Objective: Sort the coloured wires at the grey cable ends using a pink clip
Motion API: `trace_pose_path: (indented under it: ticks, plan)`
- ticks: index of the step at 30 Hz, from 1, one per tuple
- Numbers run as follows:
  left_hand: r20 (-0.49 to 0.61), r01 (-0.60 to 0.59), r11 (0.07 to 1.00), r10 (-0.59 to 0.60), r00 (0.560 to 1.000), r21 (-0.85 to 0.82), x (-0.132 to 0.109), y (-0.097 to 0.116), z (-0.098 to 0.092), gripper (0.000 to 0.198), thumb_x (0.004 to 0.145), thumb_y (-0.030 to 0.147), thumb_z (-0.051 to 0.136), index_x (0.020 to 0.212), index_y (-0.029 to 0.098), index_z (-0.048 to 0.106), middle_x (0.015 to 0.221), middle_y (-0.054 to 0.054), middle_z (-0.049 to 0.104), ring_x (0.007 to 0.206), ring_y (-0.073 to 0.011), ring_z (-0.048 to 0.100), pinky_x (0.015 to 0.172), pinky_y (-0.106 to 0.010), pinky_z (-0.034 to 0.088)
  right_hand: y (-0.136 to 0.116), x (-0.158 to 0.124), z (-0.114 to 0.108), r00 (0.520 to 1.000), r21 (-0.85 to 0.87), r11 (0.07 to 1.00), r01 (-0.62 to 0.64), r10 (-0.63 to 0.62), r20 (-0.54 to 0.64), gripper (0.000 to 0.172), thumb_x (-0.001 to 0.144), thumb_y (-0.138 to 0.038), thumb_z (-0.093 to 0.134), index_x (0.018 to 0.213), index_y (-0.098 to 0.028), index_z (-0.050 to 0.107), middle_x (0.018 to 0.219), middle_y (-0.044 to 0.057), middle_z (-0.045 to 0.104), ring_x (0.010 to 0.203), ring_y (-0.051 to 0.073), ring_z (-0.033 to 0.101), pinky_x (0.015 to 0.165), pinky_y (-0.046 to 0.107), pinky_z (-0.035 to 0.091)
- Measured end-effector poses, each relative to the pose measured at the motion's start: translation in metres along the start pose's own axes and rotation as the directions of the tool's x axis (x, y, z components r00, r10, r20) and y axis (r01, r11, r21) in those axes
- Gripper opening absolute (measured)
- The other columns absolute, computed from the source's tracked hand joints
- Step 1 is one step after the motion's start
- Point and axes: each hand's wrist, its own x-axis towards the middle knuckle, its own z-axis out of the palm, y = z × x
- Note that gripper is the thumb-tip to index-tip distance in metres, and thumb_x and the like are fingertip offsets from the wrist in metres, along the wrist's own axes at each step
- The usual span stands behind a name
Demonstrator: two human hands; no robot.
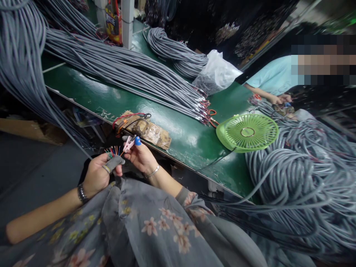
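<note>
Green desk [91, 92]: stripped cable bundle [133, 72] apparently done, coiled heap [300, 174] pending. Your left hand [97, 176] grips cable end [115, 162], coloured wires [113, 150] fanned; right hand [141, 157] pinches pink snips [128, 144].

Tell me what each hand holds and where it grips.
Left hand grips the grey cable just below its fanned coloured wires. Right hand pinches pink snips by the rear end.

bench [91, 92]: green, glossy, scuffed edge | floor [33, 174]: dark grey | post [127, 26]: white, far side | light: dim at back
</note>
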Motion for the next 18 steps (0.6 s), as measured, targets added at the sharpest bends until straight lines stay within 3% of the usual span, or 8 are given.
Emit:
trace_pose_path:
  ticks: [7,12,16,18]
  plan:
    - [0.015,0.036,0.997,-0.037,0.999,0.067,0.000,0.002,0.002,0.026,0.059,0.043,0.082,0.056,0.021,0.068,0.046,0.001,0.064,0.044,-0.0141,0.057,0.049,-0.027,0.048,0.003,0.004,0.005,0.998,0.084,0.996,0.023,-0.018,-0.066,0.030,0.091,-0.047,0.081,0.089,-0.018,0.074,0.076,0.000,0.071,0.069,0.012,0.062,0.066,0.021,0.053]
    - [0.021,0.027,0.997,-0.029,0.999,0.073,-0.001,-0.006,-0.004,0.029,0.062,0.046,0.081,0.055,0.021,0.066,0.047,0.000,0.064,0.045,-0.0146,0.056,0.051,-0.028,0.046,0.007,-0.002,-0.002,0.999,0.087,0.995,-0.042,0.044,-0.029,0.036,0.094,-0.055,0.075,0.088,-0.020,0.072,0.083,0.002,0.074,0.073,0.014,0.063,0.063,0.022,0.051]
    - [0.050,0.014,0.994,-0.019,0.999,0.105,0.000,-0.018,-0.014,0.035,0.066,0.054,0.077,0.059,0.021,0.068,0.046,-0.001,0.063,0.046,-0.0153,0.055,0.054,-0.029,0.045,0.017,-0.007,-0.018,0.998,0.079,0.995,-0.060,0.059,0.021,0.044,0.085,-0.060,0.082,0.083,-0.018,0.070,0.078,0.002,0.071,0.065,0.012,0.060,0.059,0.021,0.049]
    - [0.061,0.025,0.991,-0.034,0.998,0.135,0.004,-0.027,-0.016,0.040,0.066,0.058,0.076,0.054,0.022,0.064,0.047,-0.003,0.063,0.048,-0.0165,0.056,0.057,-0.031,0.046,0.025,-0.003,-0.030,0.998,0.046,0.997,-0.057,0.055,0.041,0.053,0.073,-0.066,0.089,0.084,-0.018,0.070,0.077,0.002,0.070,0.063,0.011,0.059,0.058,0.021,0.049]
